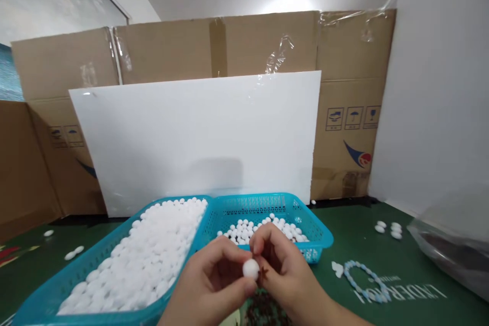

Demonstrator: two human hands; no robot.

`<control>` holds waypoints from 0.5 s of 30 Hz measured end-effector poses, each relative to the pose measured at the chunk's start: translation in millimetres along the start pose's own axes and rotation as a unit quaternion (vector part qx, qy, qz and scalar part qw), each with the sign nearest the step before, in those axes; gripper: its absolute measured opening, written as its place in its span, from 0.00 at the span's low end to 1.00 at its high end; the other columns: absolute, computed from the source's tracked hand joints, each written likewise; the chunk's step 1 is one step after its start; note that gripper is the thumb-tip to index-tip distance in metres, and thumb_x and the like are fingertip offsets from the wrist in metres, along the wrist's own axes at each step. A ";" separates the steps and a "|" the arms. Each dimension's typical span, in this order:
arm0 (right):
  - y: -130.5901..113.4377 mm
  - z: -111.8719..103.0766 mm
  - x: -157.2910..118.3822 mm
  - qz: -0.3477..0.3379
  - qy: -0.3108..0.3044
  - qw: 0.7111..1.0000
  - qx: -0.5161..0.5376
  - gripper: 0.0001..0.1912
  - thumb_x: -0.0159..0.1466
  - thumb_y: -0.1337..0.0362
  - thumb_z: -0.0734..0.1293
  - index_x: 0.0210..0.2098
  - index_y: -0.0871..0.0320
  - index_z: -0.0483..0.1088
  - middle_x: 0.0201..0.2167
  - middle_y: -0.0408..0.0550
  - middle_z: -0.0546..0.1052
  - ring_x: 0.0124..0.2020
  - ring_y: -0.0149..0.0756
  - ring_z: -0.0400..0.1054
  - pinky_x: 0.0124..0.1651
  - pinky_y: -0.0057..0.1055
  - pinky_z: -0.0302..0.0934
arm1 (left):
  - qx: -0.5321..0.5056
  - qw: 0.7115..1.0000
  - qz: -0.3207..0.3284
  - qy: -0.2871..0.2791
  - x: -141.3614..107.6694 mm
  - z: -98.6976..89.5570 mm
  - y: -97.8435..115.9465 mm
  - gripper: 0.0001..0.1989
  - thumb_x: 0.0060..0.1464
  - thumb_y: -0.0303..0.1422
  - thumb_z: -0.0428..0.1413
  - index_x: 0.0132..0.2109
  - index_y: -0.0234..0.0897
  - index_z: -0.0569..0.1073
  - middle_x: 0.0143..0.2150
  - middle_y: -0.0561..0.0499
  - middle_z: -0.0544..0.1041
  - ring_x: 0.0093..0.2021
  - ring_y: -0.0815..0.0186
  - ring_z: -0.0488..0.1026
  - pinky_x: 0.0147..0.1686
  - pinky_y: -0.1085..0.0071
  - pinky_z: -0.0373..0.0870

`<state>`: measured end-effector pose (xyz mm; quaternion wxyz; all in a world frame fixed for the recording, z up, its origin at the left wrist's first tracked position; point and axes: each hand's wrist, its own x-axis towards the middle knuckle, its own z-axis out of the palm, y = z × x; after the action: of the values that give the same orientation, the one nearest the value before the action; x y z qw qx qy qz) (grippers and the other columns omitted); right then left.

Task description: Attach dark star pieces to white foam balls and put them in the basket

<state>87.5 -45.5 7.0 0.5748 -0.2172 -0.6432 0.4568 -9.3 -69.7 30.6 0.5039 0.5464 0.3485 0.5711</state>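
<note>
The left hand pinched the ball above the dark bits; the right hand gripped a brown piece beside it. Fingertip-only hold (round surface) risked slippage

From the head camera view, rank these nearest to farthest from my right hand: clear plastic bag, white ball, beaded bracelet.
1. White ball: left hand's fingertips, close beside the right hand.
2. Beaded bracelet: to the right.
3. Clear plastic bag: far right.
</note>
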 end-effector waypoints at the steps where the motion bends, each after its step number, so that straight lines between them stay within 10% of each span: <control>1: -1.0 -0.7 0.4 -0.001 0.002 1.000 -0.012 0.05 0.43 0.67 0.55 0.18 0.58 0.49 0.16 0.38 0.54 0.18 0.23 0.47 0.20 0.22 0.42 | -0.008 1.000 -0.008 0.000 0.0 0.8 0.5 0.08 0.24 0.28 0.59 0.16 0.32 0.67 0.16 0.58 0.65 0.17 0.80 0.60 0.18 0.85 0.56; 15: -2.7 -14.4 6.6 -0.042 -0.054 0.993 0.092 0.04 0.43 0.70 0.65 0.21 0.57 0.67 0.22 0.41 0.66 0.25 0.25 0.61 0.28 0.23 0.55 | 0.038 0.999 0.023 0.031 4.8 -12.4 5.4 0.05 0.28 0.27 0.58 0.19 0.35 0.68 0.18 0.57 0.67 0.21 0.76 0.63 0.20 0.84 0.59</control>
<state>100.0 -36.6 11.7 0.5753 -0.1114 -0.6369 0.5010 -21.9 -64.5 35.1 0.4584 0.5550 0.3730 0.5854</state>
